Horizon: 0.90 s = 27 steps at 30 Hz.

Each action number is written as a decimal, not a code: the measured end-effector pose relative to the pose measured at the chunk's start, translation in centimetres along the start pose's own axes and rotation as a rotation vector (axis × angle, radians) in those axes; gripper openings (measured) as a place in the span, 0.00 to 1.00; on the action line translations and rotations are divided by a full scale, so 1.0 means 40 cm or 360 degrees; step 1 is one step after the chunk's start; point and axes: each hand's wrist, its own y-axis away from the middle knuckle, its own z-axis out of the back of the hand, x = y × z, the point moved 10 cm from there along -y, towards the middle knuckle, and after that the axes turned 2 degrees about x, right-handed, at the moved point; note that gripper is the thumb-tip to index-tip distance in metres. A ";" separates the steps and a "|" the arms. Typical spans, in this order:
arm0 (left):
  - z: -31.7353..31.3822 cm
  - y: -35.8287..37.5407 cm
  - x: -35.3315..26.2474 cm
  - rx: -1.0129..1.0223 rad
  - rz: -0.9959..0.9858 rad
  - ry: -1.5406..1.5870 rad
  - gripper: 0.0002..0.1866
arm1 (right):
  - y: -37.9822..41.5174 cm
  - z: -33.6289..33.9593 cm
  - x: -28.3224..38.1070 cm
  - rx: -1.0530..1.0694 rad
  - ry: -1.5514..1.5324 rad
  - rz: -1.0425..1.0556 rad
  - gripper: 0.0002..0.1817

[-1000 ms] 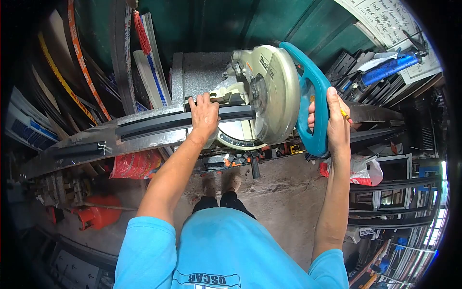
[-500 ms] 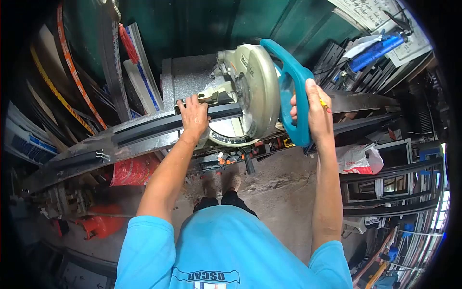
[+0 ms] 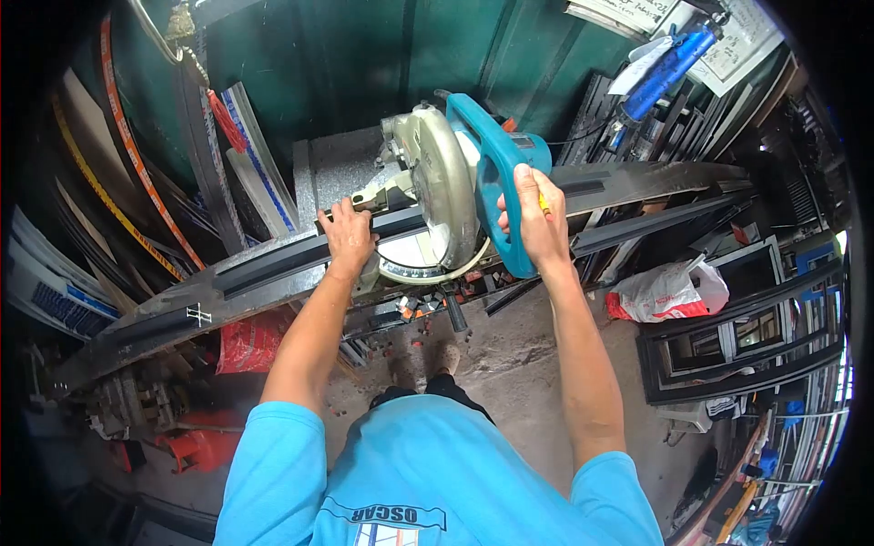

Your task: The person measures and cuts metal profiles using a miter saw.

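My left hand (image 3: 349, 240) is closed over a long dark metal profile (image 3: 287, 266), pressing it against the fence of a miter saw (image 3: 448, 187). The profile runs right to the saw's pale round blade guard, which hides the blade. My right hand (image 3: 539, 223) is wrapped round the saw's teal loop handle (image 3: 496, 150). A thin yellow stick, perhaps a pencil, pokes out (image 3: 544, 206) between its fingers. Below the guard lies the curved angle scale (image 3: 414, 273) of the saw base, with a black knob (image 3: 455, 311) at its front.
A long bench rail (image 3: 637, 182) extends on both sides of the saw. Strips and profiles (image 3: 259, 168) lean against the green wall (image 3: 364, 55). Small offcuts (image 3: 419, 305) lie under the saw. A plastic bag (image 3: 669, 293) and dark frames (image 3: 742, 346) stand at the right.
My head view has shifted, moving the scene slightly left and down. The saw head and my right hand appear lower, closer to the base. My left hand stays on the profile.
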 end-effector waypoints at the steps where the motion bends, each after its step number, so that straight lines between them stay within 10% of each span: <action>1: -0.002 0.000 0.000 0.0001 0.0003 -0.0022 0.21 | 0.002 0.001 -0.004 -0.0010 -0.0011 0.0003 0.28; 27: 0.005 0.005 -0.004 -0.0094 -0.0011 -0.0024 0.21 | 0.055 -0.005 -0.090 -0.0086 -0.0121 0.0162 0.25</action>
